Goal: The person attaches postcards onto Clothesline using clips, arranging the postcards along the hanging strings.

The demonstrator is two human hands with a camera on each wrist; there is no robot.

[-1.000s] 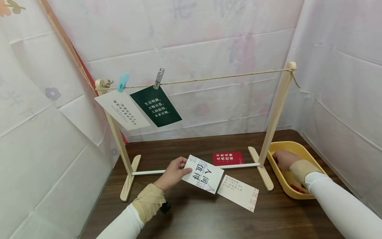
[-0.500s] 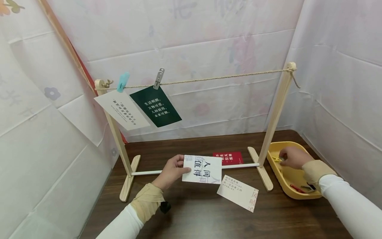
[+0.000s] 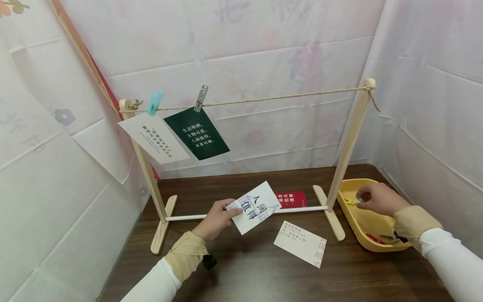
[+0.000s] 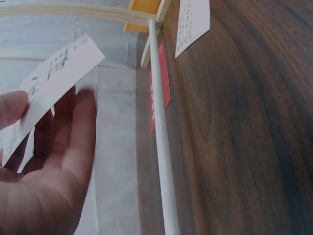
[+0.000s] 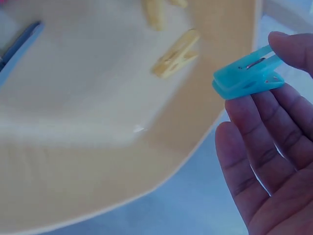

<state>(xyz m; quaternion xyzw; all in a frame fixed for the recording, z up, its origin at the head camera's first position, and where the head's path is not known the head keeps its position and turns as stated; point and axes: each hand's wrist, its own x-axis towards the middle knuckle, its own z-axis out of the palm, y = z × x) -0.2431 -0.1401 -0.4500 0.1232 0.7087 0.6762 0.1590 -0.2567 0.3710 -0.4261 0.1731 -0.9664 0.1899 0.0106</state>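
Note:
My left hand (image 3: 215, 219) pinches a white card (image 3: 253, 208) printed with dark characters, raised in front of the white crossbar. In the left wrist view the thumb lies on the printed face of the card (image 4: 58, 68), with the fingers behind it. Over the yellow tray (image 3: 352, 224), my right hand (image 3: 385, 200) grips a light-blue clothespin (image 5: 249, 73) between thumb and fingers. Below it, yellow clothespins (image 5: 176, 54) lie in the tray, and a red clothespin (image 3: 375, 238) is near the tray's front end.
A wooden stand carries a twine line (image 3: 271, 99). A white card (image 3: 154, 138) hangs from a blue clothespin (image 3: 155, 103), and a green card (image 3: 197, 134) from a metal clip (image 3: 201, 98). A red card (image 3: 292, 200) and a cream card (image 3: 300, 244) lie on the table.
The white card in my left hand has turned, its far edge swinging upward. My right hand has risen from deep in the tray and now shows a light-blue clothespin.

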